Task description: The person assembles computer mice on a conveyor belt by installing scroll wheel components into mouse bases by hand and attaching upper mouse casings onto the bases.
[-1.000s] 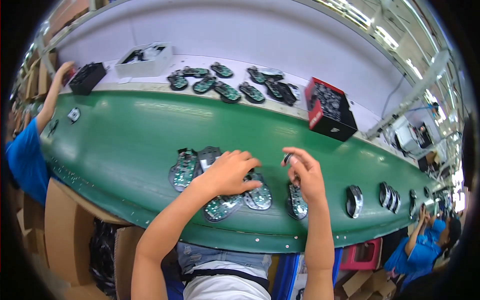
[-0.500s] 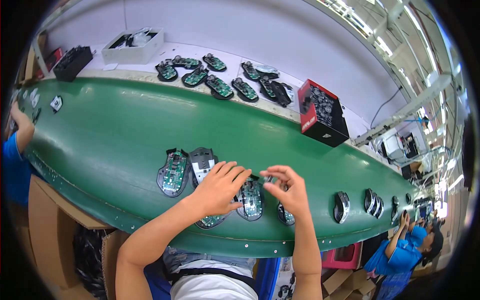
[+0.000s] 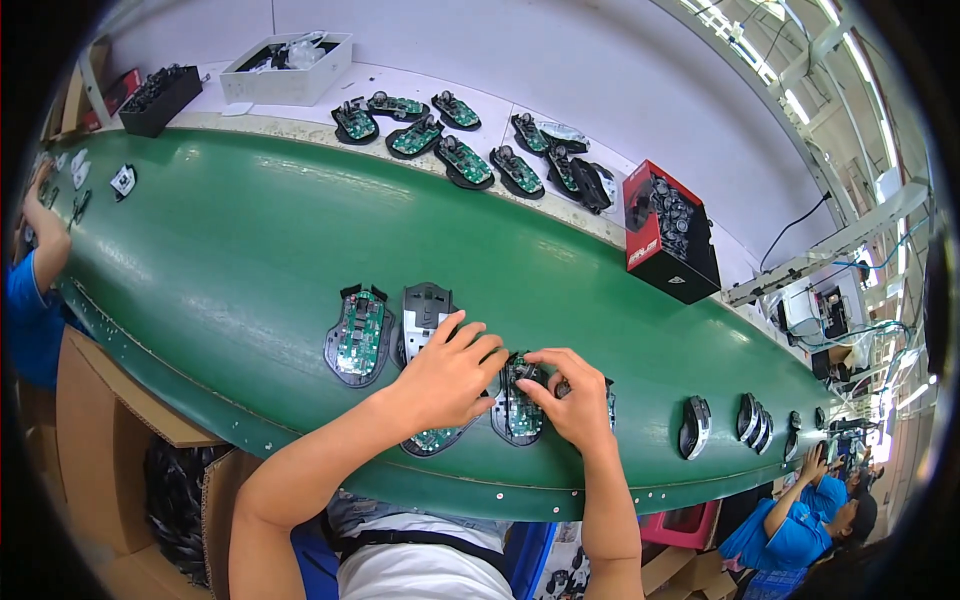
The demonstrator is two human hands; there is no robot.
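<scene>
From my distant seat, the widest thing I see is the green work surface (image 3: 250,240) under both hands. Left of the left forearm stands a cardboard box (image 3: 115,430); well beyond the right hand is a red-and-black box (image 3: 668,276) of small dark pieces.

The left hand (image 3: 447,375) is half spread, palm down, thumb well away from the fingers; I make out nothing gripped in it. The right hand (image 3: 582,405) is narrowed to a pinch.

Just past the left fingertips, below the right thumb, lies the mouse base (image 3: 518,422) with its green circuit board. Left of the left hand lies another board-bearing base (image 3: 360,338). I judge these light and stiff, the plastic a little slick and the board fragile; the black rim is the place to hold, clear of the solder.

Smallest is the small dark part (image 3: 531,372) in the right pinch, over the base's far end. I expect it to be very light, hard and easily dropped, best taken by its sides with 2 fingertips.

The red-and-black box carries pale lettering and 1 light emblem; on the boards, any print is too small for me.
</scene>
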